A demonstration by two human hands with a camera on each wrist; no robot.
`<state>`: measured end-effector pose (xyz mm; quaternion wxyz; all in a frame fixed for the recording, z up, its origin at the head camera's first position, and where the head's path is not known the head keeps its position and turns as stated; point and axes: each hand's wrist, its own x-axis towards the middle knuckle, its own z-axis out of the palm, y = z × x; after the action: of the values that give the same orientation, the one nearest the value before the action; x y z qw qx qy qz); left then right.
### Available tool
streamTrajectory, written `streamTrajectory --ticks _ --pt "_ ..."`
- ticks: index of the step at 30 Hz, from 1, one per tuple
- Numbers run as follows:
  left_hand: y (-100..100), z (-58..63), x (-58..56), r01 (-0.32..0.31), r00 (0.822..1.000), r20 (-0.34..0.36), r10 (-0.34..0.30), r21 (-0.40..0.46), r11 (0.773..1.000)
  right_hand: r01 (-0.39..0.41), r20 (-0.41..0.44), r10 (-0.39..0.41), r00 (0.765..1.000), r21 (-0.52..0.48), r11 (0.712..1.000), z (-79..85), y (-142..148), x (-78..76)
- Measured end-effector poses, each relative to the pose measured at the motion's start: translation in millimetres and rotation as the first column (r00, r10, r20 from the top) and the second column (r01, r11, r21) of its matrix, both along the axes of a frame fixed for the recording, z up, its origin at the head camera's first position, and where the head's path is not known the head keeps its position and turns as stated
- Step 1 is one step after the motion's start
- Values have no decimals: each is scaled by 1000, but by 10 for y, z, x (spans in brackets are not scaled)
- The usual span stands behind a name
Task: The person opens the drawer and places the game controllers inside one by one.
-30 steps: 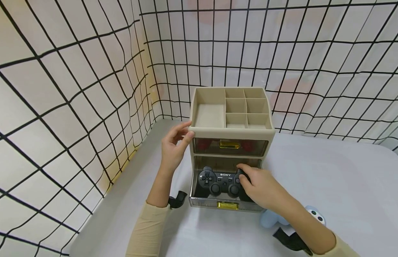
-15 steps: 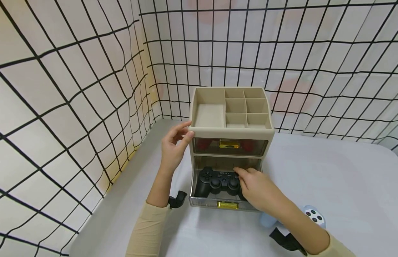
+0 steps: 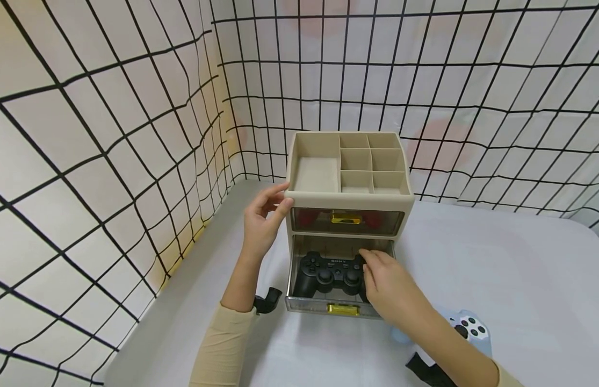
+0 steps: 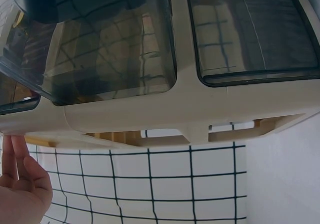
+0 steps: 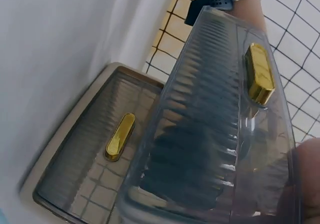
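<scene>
A black game controller point(image 3: 335, 274) marked SONY lies in the pulled-out lower drawer point(image 3: 305, 306) of a beige desktop drawer organizer point(image 3: 347, 201). My right hand point(image 3: 393, 287) is over the controller's right end, fingertips at its back right edge; that end is hidden beneath the hand. With thumb in front and fingers at the side, my left hand point(image 3: 262, 223) grips the organizer's upper left corner. The left wrist view shows those left fingers point(image 4: 20, 154) against the organizer. From below, the right wrist view shows the clear drawer point(image 5: 210, 114) with the controller's dark shape inside.
A light blue game controller point(image 3: 473, 325) lies on the white table point(image 3: 497, 258), partly under my right forearm. Red things show through the shut upper drawer point(image 3: 316, 219). Black grid netting point(image 3: 357, 70) stands behind and at the left.
The black controller has tipped lower in the drawer, then stayed put. My right hand first shifted left along it, then slid back right. The left hand has held its place.
</scene>
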<state>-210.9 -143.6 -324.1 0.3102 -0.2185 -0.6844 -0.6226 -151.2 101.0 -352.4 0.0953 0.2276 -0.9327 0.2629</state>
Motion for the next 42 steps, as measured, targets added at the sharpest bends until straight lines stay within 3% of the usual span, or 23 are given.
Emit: streamTrajectory --ticks 2,4,8,13,16,19,21,26,28,31,34,37,40,42 --pt "15 6 -2 1 1000 3 -1 4 1000 14 -7 -15 1000 -145 989 -7 30 33" --pt "25 9 -2 1 1000 8 -1 7 1000 8 4 -7 1000 -308 951 -23 69 68" --pt "10 -47 -51 -10 1000 21 9 17 1000 -47 22 74 997 -584 811 -64 133 146" --pt "-43 -207 -198 -6 1000 18 6 27 1000 -53 59 158 986 -782 621 -145 141 332" --pt "-59 -226 -217 -2 1000 5 2 23 1000 -34 93 200 975 -832 554 -241 100 465" --pt "-66 -229 -221 5 1000 -12 -5 22 1000 -5 156 249 956 -839 544 -366 45 581" --pt "-66 -232 -218 10 1000 -23 -9 23 1000 11 209 295 932 -832 554 -449 12 631" --pt "-68 -244 -224 16 999 -36 -15 21 1000 73 386 423 820 -802 592 -588 -24 645" --pt "-70 -250 -228 14 999 -33 -14 17 1000 133 468 432 771 -782 609 -608 -33 632" --pt "-74 -257 -232 13 999 -30 -12 15 1000 237 563 405 720 -749 619 -617 -65 605" --pt "-77 -261 -234 11 1000 -29 -11 13 1000 331 621 400 674 -738 588 -633 -100 567" --pt "-74 -255 -231 10 1000 -27 -9 14 1000 374 618 452 643 -769 519 -664 -128 539" --pt "-68 -242 -220 9 1000 -22 -9 20 1000 400 594 491 636 -799 449 -673 -167 540" --pt "-64 -234 -216 10 1000 -17 -10 24 1000 426 597 485 639 -799 423 -671 -197 543"
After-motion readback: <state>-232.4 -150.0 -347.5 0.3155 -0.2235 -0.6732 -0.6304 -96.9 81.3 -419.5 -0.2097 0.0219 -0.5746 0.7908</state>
